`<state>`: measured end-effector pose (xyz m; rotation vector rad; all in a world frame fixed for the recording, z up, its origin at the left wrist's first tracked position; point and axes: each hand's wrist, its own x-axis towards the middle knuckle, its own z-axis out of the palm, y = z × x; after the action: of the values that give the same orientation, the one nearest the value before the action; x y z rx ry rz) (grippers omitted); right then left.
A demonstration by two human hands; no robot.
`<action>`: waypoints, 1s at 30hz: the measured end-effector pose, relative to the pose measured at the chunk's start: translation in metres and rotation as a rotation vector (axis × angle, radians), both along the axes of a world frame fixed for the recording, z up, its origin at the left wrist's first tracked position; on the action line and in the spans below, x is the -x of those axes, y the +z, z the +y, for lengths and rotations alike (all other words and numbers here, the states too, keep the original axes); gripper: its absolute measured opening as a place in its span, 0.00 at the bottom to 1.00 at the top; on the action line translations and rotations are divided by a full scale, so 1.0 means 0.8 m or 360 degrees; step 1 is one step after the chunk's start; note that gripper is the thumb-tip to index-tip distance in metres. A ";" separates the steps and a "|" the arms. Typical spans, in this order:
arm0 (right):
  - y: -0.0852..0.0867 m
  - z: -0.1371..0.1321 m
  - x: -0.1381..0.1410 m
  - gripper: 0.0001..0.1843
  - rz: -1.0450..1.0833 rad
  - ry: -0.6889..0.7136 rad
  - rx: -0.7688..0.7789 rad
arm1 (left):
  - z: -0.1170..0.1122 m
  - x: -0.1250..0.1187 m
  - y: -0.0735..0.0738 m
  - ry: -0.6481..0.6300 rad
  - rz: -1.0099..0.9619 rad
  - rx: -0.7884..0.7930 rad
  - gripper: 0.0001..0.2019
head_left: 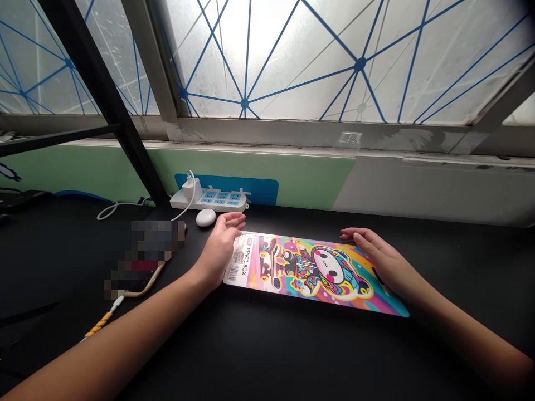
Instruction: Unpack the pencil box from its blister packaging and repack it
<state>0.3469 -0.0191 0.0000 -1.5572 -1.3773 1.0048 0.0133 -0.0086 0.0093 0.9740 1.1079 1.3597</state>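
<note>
Pink-yellow pencil box [315,271] — between left hand [218,249] and right hand [381,259].

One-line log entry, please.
Flat multicoloured cartoon-printed PENCIL BOX package | left hand: at barcode end | right hand: at opposite end | black tabletop below

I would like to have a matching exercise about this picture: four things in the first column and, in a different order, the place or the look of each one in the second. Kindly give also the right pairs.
Things:
1. pencil box
2. power strip
3. left hand
4. small rounded object

Places and looks:
A. beside the barcode
B. plain white, in front of the power strip
C. many-coloured, with a cartoon figure
D. long, near the wall, a plug in it

Right pairs: 1-C, 2-D, 3-A, 4-B
</note>
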 end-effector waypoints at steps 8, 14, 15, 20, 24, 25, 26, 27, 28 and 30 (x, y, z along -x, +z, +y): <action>0.004 -0.003 0.000 0.27 -0.0291 0.0173 -0.0042 | 0.003 0.000 -0.001 -0.0114 -0.0117 0.0236 0.22; 0.013 -0.005 0.001 0.26 -0.0397 0.0355 -0.0009 | 0.004 0.001 0.006 -0.0102 -0.0136 0.0342 0.20; 0.013 -0.005 0.001 0.26 -0.0431 0.0376 -0.0039 | 0.005 0.002 0.006 -0.0109 -0.0137 0.0335 0.19; 0.012 -0.005 -0.003 0.24 -0.0663 0.0426 -0.0194 | 0.010 0.007 -0.001 -0.0172 -0.0018 0.0265 0.15; 0.015 -0.008 0.000 0.25 -0.0816 0.0389 -0.0214 | 0.012 0.008 -0.003 -0.0166 0.0118 0.0231 0.13; 0.017 -0.009 0.001 0.25 -0.0844 0.0372 -0.0227 | 0.011 0.008 -0.003 -0.0181 0.0137 0.0222 0.13; 0.019 -0.010 0.002 0.25 -0.0872 0.0351 -0.0251 | 0.010 0.008 -0.003 -0.0195 0.0145 0.0211 0.13; 0.021 -0.011 0.003 0.25 -0.0900 0.0328 -0.0287 | 0.009 0.008 -0.002 -0.0205 0.0141 0.0192 0.13; 0.023 -0.012 0.003 0.25 -0.0927 0.0298 -0.0338 | 0.008 0.007 -0.002 -0.0208 0.0126 0.0164 0.14; 0.026 -0.014 0.002 0.24 -0.0972 0.0229 -0.0465 | 0.006 0.006 0.000 -0.0181 0.0070 0.0068 0.13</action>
<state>0.3453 -0.0302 0.0211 -1.6189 -1.9729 0.3764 0.0081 -0.0039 0.0092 1.0245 1.0936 1.2238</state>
